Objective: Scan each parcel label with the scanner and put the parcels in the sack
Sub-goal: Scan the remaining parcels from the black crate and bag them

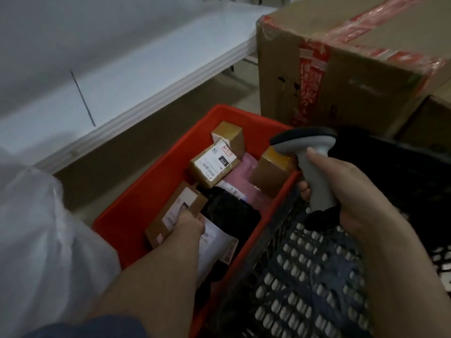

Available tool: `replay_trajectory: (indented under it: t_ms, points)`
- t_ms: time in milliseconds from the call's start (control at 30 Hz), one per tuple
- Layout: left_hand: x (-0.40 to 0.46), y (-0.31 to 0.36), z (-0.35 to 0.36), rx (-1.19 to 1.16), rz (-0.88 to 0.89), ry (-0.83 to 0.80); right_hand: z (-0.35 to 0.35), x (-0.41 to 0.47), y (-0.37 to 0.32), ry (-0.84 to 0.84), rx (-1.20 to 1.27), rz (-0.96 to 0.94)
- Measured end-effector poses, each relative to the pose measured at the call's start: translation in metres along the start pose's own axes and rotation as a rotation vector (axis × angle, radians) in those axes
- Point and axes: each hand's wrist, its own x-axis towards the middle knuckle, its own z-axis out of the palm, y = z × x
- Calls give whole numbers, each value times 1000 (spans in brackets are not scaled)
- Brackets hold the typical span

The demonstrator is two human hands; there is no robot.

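Head view: the left hand (189,222) reaches down into a red crate (151,191) and grips a flat brown parcel (174,215) by its near edge; the parcel is tilted, its white label facing up, and leans against the crate's left wall. The fingers are mostly hidden under the parcel, so how far they wrap round it is hard to tell. The right hand (353,191) holds a grey scanner (314,167) by its handle, fingers curled round it, with the dark head pointing left toward the crate. The scanner sits above the crate's right rim and over a black mesh basket (305,276) that stands just beside the crate.

More parcels lie in the crate: a labelled box (212,167) near the middle, a small box (228,135) at the far end, another box (271,172) against the right wall, a pink bag (244,176) under them, a black bag (229,211) and a white bag (214,245) by the left wrist. A translucent white sack (44,240) bulges at the left, near the left forearm. A large carton (341,69) with red tape stands beyond the crate, and a white desk (122,69) runs along the upper left.
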Motion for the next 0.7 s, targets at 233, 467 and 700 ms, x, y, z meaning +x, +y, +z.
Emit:
replay_trajectory:
  t_ms: [233,467,700]
  points:
    - [-1,5,12,-460,-132,-159,-6,17,9,-9,-3,8]
    - [14,4,28,-734,-233,-177,-6,21,9,44,42,17]
    - [-48,-1,3,-842,-194,-101,10,-19,-19,117,-62,-4]
